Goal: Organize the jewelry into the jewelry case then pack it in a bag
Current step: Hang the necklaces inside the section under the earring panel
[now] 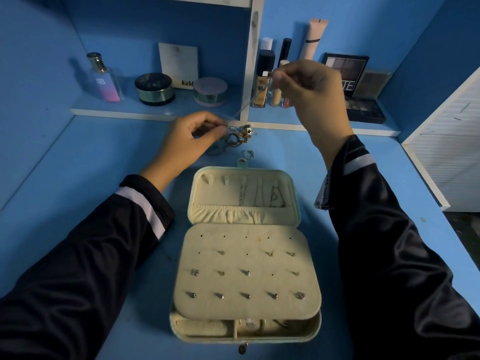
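An open cream jewelry case [244,331] lies on the blue desk in front of me. Its earring panel [246,271] holds several studs, and several chains hang in the lid [244,196]. A thin chain necklace [249,101] stretches taut between my hands. My right hand [311,97] pinches its upper end, raised above the desk. My left hand [192,141] pinches the lower end just beside a tangled pile of gold jewelry [240,137]. A ring [248,154] lies by the case's clasp tab.
A low shelf [155,111] behind the pile carries a perfume bottle [104,79], two round jars [154,88], foundation bottles [263,81] and eyeshadow palettes [363,105]. A white divider [250,58] splits the shelf. A white panel [446,157] stands at the right.
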Tool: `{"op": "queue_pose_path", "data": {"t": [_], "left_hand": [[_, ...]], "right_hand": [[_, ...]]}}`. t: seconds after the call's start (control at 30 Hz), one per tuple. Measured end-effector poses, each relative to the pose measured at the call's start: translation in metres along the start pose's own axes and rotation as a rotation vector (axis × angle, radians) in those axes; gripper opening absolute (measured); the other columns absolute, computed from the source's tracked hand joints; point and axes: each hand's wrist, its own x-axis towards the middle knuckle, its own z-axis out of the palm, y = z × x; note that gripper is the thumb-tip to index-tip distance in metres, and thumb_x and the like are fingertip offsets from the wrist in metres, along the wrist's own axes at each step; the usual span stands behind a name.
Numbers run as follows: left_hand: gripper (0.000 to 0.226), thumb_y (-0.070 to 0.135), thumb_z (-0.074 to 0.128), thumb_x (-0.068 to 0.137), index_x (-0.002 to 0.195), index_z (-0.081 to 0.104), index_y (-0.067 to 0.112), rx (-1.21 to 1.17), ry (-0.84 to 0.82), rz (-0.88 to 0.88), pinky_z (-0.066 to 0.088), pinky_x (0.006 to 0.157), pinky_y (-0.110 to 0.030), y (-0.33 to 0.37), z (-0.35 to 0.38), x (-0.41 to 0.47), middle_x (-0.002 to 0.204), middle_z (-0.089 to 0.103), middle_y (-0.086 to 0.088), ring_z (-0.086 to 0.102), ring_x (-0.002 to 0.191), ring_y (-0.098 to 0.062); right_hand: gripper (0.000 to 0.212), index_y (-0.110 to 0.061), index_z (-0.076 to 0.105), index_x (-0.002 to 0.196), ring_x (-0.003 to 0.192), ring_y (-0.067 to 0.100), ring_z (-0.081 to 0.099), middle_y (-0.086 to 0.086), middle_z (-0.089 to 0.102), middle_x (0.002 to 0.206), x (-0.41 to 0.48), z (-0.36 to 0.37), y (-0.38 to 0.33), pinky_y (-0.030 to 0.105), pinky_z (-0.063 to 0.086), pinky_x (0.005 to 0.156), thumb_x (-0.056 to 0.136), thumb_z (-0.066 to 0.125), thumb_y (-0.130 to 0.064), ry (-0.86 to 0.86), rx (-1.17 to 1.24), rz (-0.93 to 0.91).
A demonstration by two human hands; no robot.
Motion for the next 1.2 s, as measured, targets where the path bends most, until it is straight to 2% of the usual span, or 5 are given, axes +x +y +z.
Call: {"op": "queue_pose_path", "data": {"t": [0.2, 0.53, 0.83, 1.1, 1.2], "left_hand": [[0.016, 0.015, 0.071, 0.089, 0.091, 0.068, 0.031, 0.043, 0.007, 0.016, 0.053, 0.084, -0.031, -0.001, -0.004, -0.004, 0.089, 0.071, 0.008, 0.065, 0.085, -0.01], [0.008, 0.016, 0.069, 0.091, 0.091, 0.068, 0.024, 0.041, 0.075, 0.046, 0.05, 0.079, -0.019, 0.01, -0.018, -0.018, 0.087, 0.069, 0.009, 0.061, 0.08, -0.002], [0.007, 0.014, 0.067, 0.092, 0.092, 0.068, 0.021, 0.021, 0.126, 0.047, 0.051, 0.081, -0.025, 0.022, -0.025, -0.044, 0.09, 0.069, 0.009, 0.062, 0.083, -0.005], [0.004, 0.015, 0.067, 0.092, 0.096, 0.069, 0.015, 0.01, 0.188, 0.075, 0.052, 0.083, -0.025, 0.032, -0.025, -0.062, 0.093, 0.07, 0.011, 0.065, 0.085, -0.007], [0.004, 0.016, 0.068, 0.091, 0.094, 0.069, 0.019, 0.006, 0.171, 0.067, 0.052, 0.081, -0.021, 0.033, -0.023, -0.066, 0.088, 0.07, 0.019, 0.064, 0.084, -0.003]], "right_hand": [[0.018, 0.003, 0.069, 0.096, 0.061, 0.005, 0.053, 0.004, 0.068, 0.076, 0.0, -0.004, -0.004, 0.019, 0.044, 0.058, 0.091, 0.066, -0.014, 0.038, 0.026, -0.004], [0.016, 0.002, 0.069, 0.094, 0.064, 0.005, 0.057, 0.004, 0.068, 0.077, -0.021, -0.006, -0.014, 0.017, 0.045, 0.062, 0.091, 0.066, -0.014, 0.026, 0.063, 0.01], [0.009, -0.004, 0.069, 0.091, 0.062, 0.003, 0.053, 0.0, 0.066, 0.074, -0.052, -0.008, -0.017, 0.017, 0.043, 0.062, 0.09, 0.067, -0.012, 0.005, 0.099, 0.057], [0.013, 0.004, 0.069, 0.096, 0.062, -0.002, 0.056, 0.002, 0.067, 0.077, -0.081, -0.002, -0.021, 0.011, 0.043, 0.061, 0.089, 0.067, -0.007, -0.202, 0.11, 0.087], [0.005, -0.005, 0.072, 0.09, 0.064, 0.001, 0.057, -0.005, 0.069, 0.076, -0.09, 0.005, -0.018, 0.013, 0.045, 0.063, 0.087, 0.07, -0.007, -0.326, 0.079, 0.113]]}}
